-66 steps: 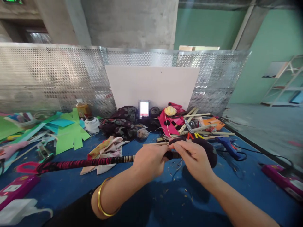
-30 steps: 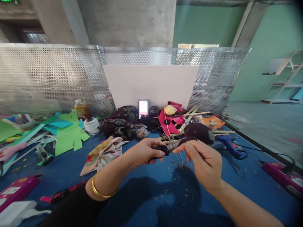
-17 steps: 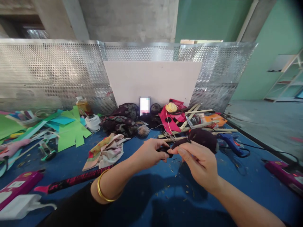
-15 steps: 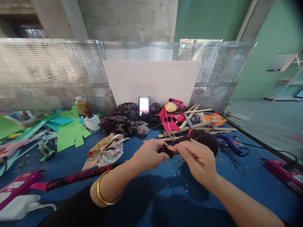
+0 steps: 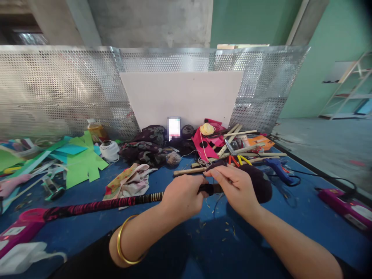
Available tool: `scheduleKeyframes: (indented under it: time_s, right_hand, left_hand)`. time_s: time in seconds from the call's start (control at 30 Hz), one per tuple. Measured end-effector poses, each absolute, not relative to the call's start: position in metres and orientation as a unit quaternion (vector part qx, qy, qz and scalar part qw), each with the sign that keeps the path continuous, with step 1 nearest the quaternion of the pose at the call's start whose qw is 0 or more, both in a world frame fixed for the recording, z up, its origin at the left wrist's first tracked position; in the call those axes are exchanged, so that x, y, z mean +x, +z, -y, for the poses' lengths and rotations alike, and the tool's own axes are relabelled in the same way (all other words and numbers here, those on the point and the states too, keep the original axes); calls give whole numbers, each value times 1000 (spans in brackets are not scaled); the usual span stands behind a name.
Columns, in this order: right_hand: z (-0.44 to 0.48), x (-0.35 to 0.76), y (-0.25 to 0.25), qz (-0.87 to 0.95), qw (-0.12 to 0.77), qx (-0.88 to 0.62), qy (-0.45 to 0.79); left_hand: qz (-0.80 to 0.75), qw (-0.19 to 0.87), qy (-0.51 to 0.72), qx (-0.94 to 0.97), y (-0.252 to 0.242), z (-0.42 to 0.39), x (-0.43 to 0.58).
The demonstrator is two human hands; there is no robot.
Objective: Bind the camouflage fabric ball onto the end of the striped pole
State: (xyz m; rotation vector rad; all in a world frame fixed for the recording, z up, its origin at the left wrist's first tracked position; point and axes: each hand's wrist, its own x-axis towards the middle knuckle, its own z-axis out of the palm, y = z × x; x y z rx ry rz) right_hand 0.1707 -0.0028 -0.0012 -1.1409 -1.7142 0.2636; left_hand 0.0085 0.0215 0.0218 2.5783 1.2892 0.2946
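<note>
A long stick (image 5: pixel 95 207) wrapped in pink, black and pale yarn runs from the lower left into my left hand (image 5: pixel 183 195), whose fingers are closed round it. A bulging dark cloth head (image 5: pixel 262 185) sits at its right end, beyond my right hand (image 5: pixel 240 188). Thumb and fingertips of my right hand are pinched together just above the stick, near the left hand's knuckles; what lies between them is too small to make out. Dark fabric shows behind those fingers, and a thin dark strand (image 5: pixel 215 209) hangs below the stick.
Patterned cloth (image 5: pixel 130 182), a yarn ball (image 5: pixel 173 158), pink felt (image 5: pixel 203 145) and wooden sticks (image 5: pixel 192 171) lie behind my hands. At right are a blue glue gun (image 5: pixel 279 170) and purple power strip (image 5: pixel 344 205). Green paper (image 5: pixel 83 159) and another purple strip (image 5: pixel 17 232) are left.
The stick has swung closer to level and its dark head has shifted slightly right and down. My left hand has turned more knuckles-up round the stick; the right hand stays pinched beside it.
</note>
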Motion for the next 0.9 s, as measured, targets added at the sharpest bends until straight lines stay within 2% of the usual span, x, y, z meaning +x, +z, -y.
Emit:
scheduleKeyframes:
  time_s: [0.23,0.5,0.7,0.9]
  right_hand:
    - [-9,172,-3,667,493,-516,215]
    - [-13,176,-2,636,492,-519,289]
    - [-15,175,-2,637,484,-520,300]
    - [-11,181,10,608,485,-535,330]
  left_hand:
    - [-386,-25,67,920,15,-18,10]
    - [-319,-123,77,937,11,-18,13]
    - [-303,-137,77,940,9,-19,11]
    - [-369,-112,106,916,19,-32,-1]
